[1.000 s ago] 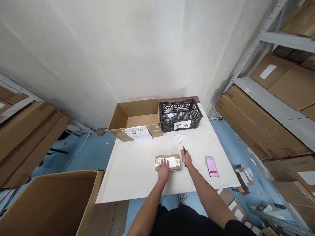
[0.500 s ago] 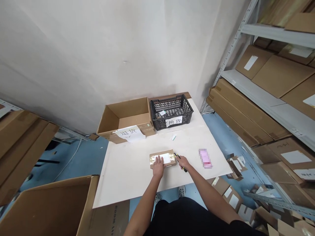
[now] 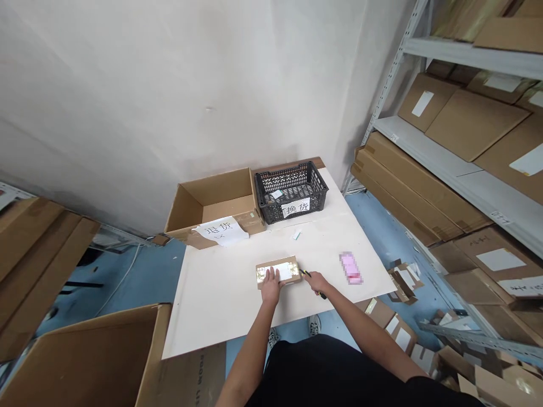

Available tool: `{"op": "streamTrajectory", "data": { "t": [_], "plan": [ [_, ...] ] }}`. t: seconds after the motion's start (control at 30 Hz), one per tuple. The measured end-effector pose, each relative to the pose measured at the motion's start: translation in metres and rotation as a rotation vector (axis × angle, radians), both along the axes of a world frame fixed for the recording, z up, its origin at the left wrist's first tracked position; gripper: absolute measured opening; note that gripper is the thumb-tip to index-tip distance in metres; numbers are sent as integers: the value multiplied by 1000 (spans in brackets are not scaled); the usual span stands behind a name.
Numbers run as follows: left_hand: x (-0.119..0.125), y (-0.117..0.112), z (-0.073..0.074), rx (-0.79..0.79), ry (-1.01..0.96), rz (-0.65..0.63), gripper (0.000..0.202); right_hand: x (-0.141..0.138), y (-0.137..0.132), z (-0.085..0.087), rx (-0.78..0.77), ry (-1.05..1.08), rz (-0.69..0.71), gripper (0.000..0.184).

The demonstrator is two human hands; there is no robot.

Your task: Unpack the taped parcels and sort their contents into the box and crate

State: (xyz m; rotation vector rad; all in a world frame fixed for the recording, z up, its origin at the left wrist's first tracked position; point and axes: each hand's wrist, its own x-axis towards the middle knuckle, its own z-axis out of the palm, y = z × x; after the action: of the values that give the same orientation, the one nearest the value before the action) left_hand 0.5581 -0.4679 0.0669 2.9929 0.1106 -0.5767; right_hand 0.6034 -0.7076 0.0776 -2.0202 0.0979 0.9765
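Our left hand [image 3: 270, 286] rests on the small cardboard parcel [image 3: 285, 265], its fingers spread over the white label [image 3: 282, 273] on top. Our right hand [image 3: 317, 282] is clamped around a black-and-yellow cutter [image 3: 304, 273], with the tip at the parcel's right end; we cannot tell whether the blade has entered the cardboard. The parcel lies on the white-topped counter [image 3: 212, 299], near the edge closest to us. Farther back, we have 2 containers side by side: an open cardboard box [image 3: 255, 225] on the left and a black mesh crate [image 3: 275, 215] on the right, each with a handwritten sheet on its front. A small white-and-green packet [image 3: 297, 234] lies just before the crate, and a pixelated pink item [image 3: 351, 268] lies right of our cutter.
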Motion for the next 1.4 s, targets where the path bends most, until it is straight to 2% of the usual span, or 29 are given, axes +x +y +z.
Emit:
{"op": "streamTrajectory", "data": {
  "t": [0.1, 0.23, 0.33, 0.43, 0.5, 0.6, 0.8, 0.9, 1.0, 1.1, 1.23, 1.4],
  "plan": [
    [0, 1, 6, -16, -12, 12, 59, -9, -6, -8, 40, 30, -14, 39],
    [10, 17, 20, -78, -52, -16, 52, -18, -1, -22, 19, -7, -257, 42],
    [24, 39, 31, -103, -53, -15, 51, -22, 20, -27, -15, -26, -392, 42],
    [33, 56, 36, -88, 26, 4, 71, -18, 49, -25, -50, -24, -404, 51],
    [33, 59, 36, -81, 73, 40, 78, -10, 65, -22, -114, -36, -396, 56],
    [27, 49, 33, -27, 81, 152, 79, 12, 78, -14, -177, -60, -400, 59],
    [8, 3, 19, 31, 129, 404, 81, 57, 79, -3, -176, -80, -381, 63],
    [3, -10, 17, 21, 118, 455, 79, 65, 80, -1, -202, -107, -332, 61],
    [0, -12, 18, -33, 130, 499, 73, 61, 82, 0, -234, -140, -312, 58],
    [-5, -9, 18, -51, 51, 482, 67, 52, 82, -2, -245, -158, -312, 53],
    [-9, -5, 17, 1, -24, 386, 64, 38, 74, -9, -206, -196, -299, 48],
    [-11, -1, 10, 77, -78, 254, 63, 21, 50, -27, 13, -64, -494, 29]
  ]
}}
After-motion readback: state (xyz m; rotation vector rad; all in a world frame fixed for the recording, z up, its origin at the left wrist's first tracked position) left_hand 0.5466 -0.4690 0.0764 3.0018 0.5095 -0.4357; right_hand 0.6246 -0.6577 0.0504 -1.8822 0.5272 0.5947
